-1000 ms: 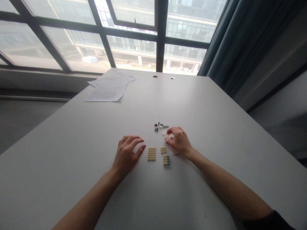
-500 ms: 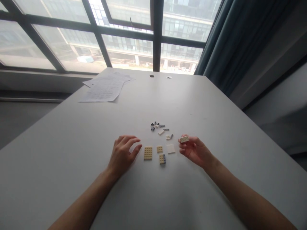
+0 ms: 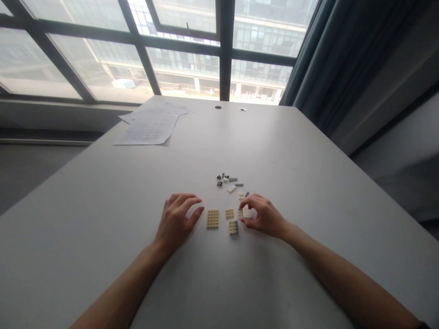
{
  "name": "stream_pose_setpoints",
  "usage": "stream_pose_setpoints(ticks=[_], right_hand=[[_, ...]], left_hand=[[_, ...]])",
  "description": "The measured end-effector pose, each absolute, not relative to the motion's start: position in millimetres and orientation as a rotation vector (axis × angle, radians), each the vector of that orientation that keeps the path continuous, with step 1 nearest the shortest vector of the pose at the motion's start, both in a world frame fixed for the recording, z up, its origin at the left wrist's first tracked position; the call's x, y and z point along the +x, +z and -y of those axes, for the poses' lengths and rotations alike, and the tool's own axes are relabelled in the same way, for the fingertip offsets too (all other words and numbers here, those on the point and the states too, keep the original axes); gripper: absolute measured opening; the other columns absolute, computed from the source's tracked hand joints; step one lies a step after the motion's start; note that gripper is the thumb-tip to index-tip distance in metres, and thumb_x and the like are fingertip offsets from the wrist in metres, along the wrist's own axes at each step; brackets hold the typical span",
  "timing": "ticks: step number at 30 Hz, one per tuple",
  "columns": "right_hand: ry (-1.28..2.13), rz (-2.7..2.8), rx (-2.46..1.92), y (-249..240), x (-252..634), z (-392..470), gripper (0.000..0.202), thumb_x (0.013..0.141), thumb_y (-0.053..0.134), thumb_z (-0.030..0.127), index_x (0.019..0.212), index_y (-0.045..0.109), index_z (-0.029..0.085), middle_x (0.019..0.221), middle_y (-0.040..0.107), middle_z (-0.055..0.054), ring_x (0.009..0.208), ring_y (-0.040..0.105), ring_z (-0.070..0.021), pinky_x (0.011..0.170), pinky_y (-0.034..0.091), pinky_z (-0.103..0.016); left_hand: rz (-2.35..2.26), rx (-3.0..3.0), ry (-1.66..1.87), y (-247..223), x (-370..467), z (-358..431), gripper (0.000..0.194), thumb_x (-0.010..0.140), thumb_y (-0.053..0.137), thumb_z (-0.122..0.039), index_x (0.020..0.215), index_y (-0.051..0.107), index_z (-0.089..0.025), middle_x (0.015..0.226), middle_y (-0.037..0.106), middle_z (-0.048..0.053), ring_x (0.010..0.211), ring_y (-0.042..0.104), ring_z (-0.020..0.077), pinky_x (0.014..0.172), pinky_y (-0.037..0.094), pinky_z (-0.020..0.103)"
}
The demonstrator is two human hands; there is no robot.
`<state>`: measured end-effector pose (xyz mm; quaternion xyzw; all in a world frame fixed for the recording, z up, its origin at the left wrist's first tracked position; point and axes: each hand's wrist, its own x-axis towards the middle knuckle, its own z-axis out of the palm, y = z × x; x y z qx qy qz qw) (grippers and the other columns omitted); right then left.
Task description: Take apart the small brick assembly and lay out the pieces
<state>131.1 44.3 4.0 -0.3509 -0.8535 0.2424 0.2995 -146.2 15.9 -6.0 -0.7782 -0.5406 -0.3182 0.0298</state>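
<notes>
Below centre, a pale, studded toy-brick plate (image 3: 240, 214) is being pinched by the right hand (image 3: 265, 216); the empty left hand (image 3: 177, 220) is being held half-open.

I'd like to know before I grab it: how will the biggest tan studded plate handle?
The biggest tan plate looks like thin molded plastic, so probably stiff and light. It lies flat, so it seems unlikely to roll or tip; a push would more likely slide it on the smooth-looking table. Its studs should offer some grip.
</notes>
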Motion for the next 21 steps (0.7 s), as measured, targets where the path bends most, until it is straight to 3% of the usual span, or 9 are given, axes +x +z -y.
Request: stream_pose_setpoints(ticks=[10,21], right_hand=[[0.702,2.323,-1.025,-2.0,124.5,-51.8,0.026,0.067,0.07,0.009,0.089,0.061,0.021,0.08,0.059,-0.001,0.074,0.053,-0.0151,0.065,0.044,-0.024],[0.684,2.344,-1.005,-2.9,128.2,-50.1,0.026,0.069,0.068,0.011,0.092,0.06,0.021,0.084,0.062,-0.002,0.078,0.055,-0.0176,0.071,0.045,-0.028]], left_hand=[[1.686,-2.408,-0.98,-4.9,-145.9,-14.9,0.018,0.088,0.055,-0.032,0.094,0.066,-0.019,0.1,0.066,0.007,0.098,0.054,0.0233,0.088,0.041,0.04],[1.703,-2.417,-0.977,-5.3,-145.5,-15.4,0.018,0.088,0.055,-0.032,0.094,0.066,-0.02,0.1,0.066,0.007,0.098,0.055,0.0231,0.089,0.041,0.04]])
